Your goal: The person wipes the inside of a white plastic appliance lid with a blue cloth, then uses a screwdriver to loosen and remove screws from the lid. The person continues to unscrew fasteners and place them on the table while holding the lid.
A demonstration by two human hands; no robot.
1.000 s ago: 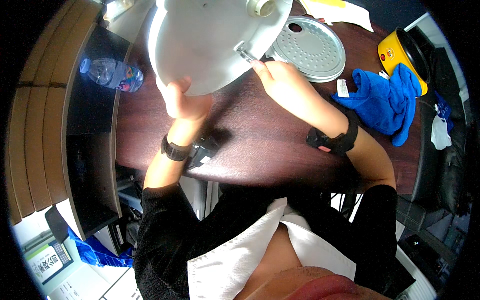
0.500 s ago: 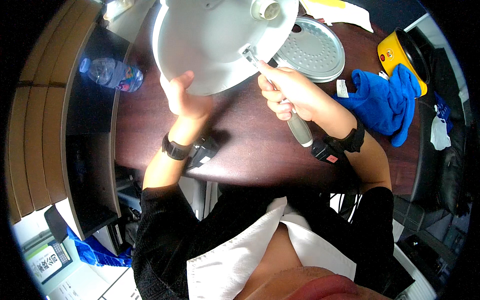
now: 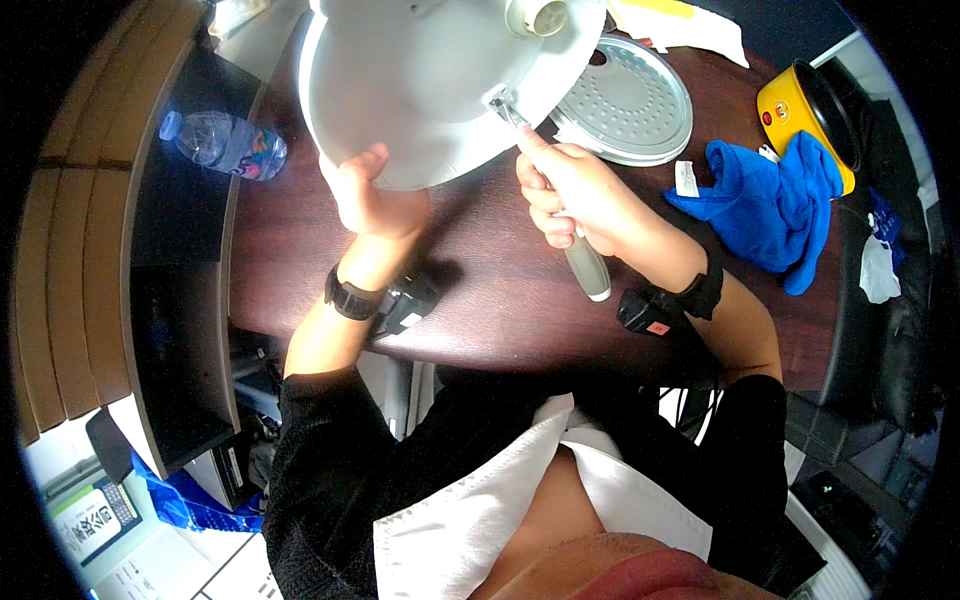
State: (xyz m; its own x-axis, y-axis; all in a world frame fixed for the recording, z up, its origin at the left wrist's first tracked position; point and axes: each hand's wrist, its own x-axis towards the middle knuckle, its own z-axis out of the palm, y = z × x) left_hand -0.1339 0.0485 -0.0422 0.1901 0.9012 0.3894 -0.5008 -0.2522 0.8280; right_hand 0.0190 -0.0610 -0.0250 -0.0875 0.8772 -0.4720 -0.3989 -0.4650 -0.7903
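Note:
My left hand (image 3: 372, 195) grips the near left edge of a large pale grey plastic basin (image 3: 400, 90), thumb on the inner side and fingers hidden behind it. The basin is tilted so its hollow inside faces me; a short round spout-like fitting (image 3: 545, 17) stands on its upper right part. In my right hand (image 3: 585, 190) is a grey-handled tool (image 3: 588, 272), its fingers wrapped round the handle and forefinger stretched along the shaft. The tool's small metal head (image 3: 499, 101) meets the basin's inner wall at the lower right. Its exact kind cannot be made out.
A grey round lid (image 3: 640, 100) with raised dots and a hole lies right of the basin. Further right are a blue cloth (image 3: 760, 205) and a yellow pot (image 3: 795, 110). A plastic bottle (image 3: 230, 145) lies at the left, beside a shelf (image 3: 180, 320).
The basin has shifted very slightly. My right hand has turned a little, and the tool's handle end has swung left and slightly toward me. The left hand keeps its grip.

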